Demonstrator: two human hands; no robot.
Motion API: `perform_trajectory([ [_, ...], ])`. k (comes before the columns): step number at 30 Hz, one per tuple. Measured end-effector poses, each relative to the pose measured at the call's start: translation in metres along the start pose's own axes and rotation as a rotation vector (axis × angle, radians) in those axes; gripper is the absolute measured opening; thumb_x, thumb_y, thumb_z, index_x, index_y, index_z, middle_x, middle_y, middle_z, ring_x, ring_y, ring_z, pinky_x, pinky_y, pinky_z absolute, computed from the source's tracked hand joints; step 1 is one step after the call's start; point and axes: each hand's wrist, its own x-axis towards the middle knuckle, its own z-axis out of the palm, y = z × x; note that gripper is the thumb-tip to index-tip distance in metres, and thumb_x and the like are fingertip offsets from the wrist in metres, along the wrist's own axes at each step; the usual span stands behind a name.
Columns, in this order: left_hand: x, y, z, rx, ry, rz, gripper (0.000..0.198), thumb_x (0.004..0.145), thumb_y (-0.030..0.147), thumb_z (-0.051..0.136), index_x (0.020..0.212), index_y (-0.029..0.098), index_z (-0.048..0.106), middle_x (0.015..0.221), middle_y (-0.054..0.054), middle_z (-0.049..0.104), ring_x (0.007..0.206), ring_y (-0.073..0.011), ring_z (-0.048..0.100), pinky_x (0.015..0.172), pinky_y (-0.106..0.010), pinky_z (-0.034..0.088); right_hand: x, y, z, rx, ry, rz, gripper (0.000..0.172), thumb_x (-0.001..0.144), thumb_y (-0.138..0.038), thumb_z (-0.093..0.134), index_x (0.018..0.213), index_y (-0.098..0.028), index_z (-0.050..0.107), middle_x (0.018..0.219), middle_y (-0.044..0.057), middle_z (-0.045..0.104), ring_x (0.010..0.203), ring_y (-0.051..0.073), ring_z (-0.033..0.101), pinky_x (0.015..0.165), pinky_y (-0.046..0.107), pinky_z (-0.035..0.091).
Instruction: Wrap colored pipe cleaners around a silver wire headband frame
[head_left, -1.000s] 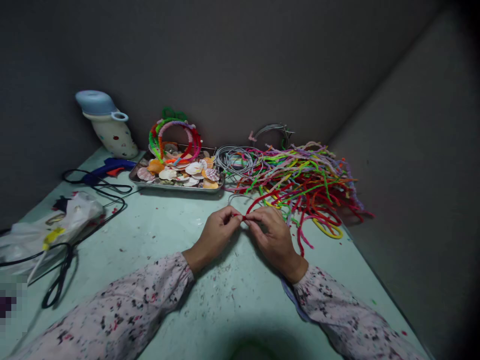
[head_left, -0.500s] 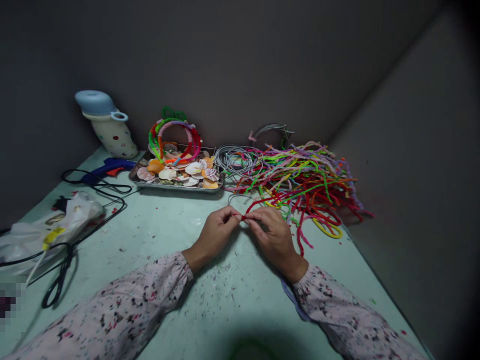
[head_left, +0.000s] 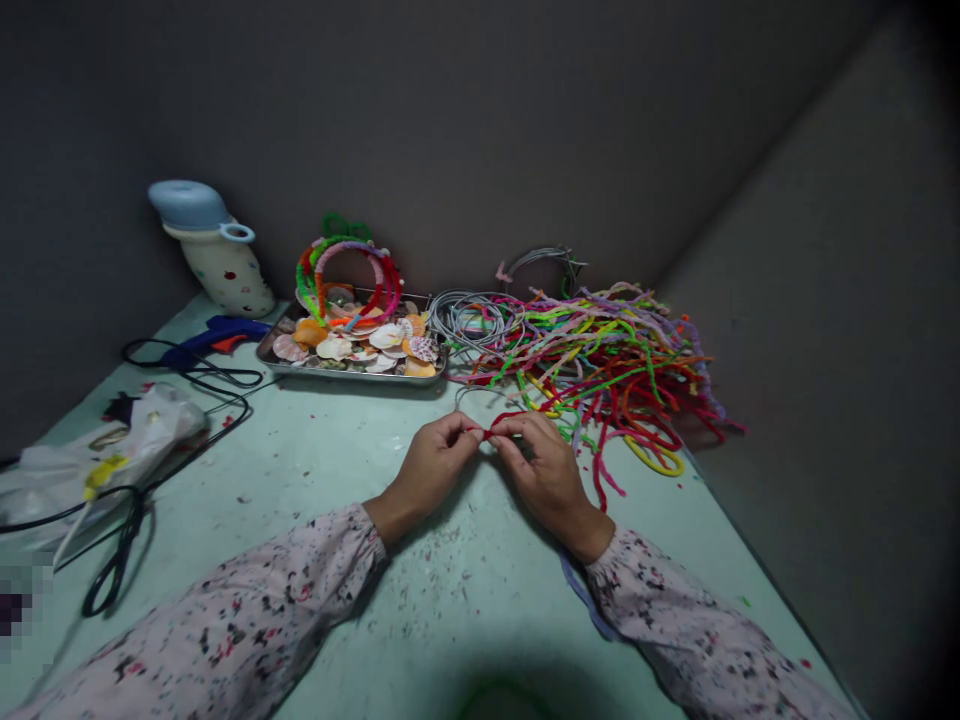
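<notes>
A red pipe cleaner (head_left: 487,434) is pinched between the fingertips of both hands above the table. My left hand (head_left: 431,470) grips it from the left, thumb and index finger pressed together. From the right, my right hand (head_left: 551,480) pinches it close by, the fingertips nearly touching. Part of the red strand bends over behind the right fingers. A thin grey wire (head_left: 480,390) arcs up just behind the fingertips; whether the fingers also hold it I cannot tell. Beyond the right hand spreads a pile of colourful pipe cleaners (head_left: 600,335).
A metal tray (head_left: 352,382) of seashells (head_left: 386,335) stands at the back, with colourful wrapped hoops (head_left: 319,270) on it. Grey wire coils (head_left: 465,318) lie beside it. At left are a bottle (head_left: 225,275), a blue glue gun (head_left: 214,335), black cable (head_left: 135,530) and a plastic bag (head_left: 165,420).
The free part of the red pipe cleaner behind the right fingers has dropped lower and closer to the hand. Both hands keep almost the same place and pinch.
</notes>
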Motion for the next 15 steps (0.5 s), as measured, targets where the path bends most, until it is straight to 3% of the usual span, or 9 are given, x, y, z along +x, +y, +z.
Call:
perform_trajectory([
  [5, 0.0004, -0.0009, 0.0006, -0.009, -0.001, 0.004, 0.020, 0.084, 0.033, 0.055, 0.076, 0.015, 0.061, 0.054, 0.006, 0.046, 0.051, -0.0096, 0.036, 0.053, -0.022, 0.031, -0.0006, -0.0009, 0.0000, -0.029, 0.012, -0.001, 0.006, 0.090, -0.025, 0.059, 0.092, -0.021, 0.062, 0.091, 0.004, 0.064, 0.091, 0.020, 0.056, 0.084, 0.036, 0.044],
  [15, -0.0010, -0.0011, 0.0008, 0.065, 0.000, 0.042, 0.019, 0.083, 0.031, 0.055, 0.075, 0.015, 0.060, 0.060, 0.004, 0.048, 0.057, -0.0103, 0.038, 0.056, -0.022, 0.031, -0.0001, -0.0035, -0.0003, -0.093, -0.121, 0.034, 0.011, 0.094, -0.024, 0.048, 0.091, -0.019, 0.057, 0.087, 0.005, 0.058, 0.085, 0.020, 0.053, 0.078, 0.035, 0.042],
])
